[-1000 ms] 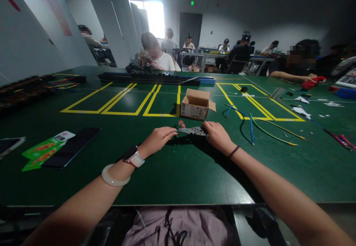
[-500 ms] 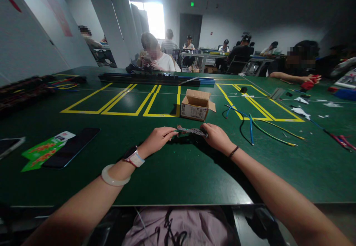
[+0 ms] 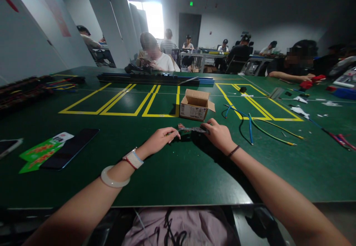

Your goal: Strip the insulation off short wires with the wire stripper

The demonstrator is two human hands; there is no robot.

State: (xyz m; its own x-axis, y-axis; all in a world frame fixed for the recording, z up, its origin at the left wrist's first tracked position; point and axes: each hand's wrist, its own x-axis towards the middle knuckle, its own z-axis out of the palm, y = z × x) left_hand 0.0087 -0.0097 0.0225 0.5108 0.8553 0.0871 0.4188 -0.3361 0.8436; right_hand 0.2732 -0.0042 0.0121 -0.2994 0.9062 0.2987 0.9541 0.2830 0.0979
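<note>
A thin flat grey piece (image 3: 193,129) with small dark details and a copper-coloured cluster at its left end is held just above the green table, seen nearly edge-on. My right hand (image 3: 218,135) pinches its right end between thumb and fingers. At the other end, my left hand (image 3: 162,139) has its fingertips closed against the piece, with the lower fingers loosely bent. The exact left contact is too small to see clearly. Just beyond the piece stands an open cardboard box (image 3: 194,112), flaps up, its inside partly hidden.
Blue and green-yellow wires (image 3: 251,125) lie to the right. A dark phone (image 3: 71,149) overlaps a green packet (image 3: 41,151) on the left. Yellow tape outlines (image 3: 119,114) mark the table (image 3: 178,175). Long dark rails (image 3: 155,79) lie across the back. Co-workers sit beyond.
The flat piece has tilted a little and shows its copper end more. My left fingers have loosened and spread slightly; my right hand's index finger has risen.
</note>
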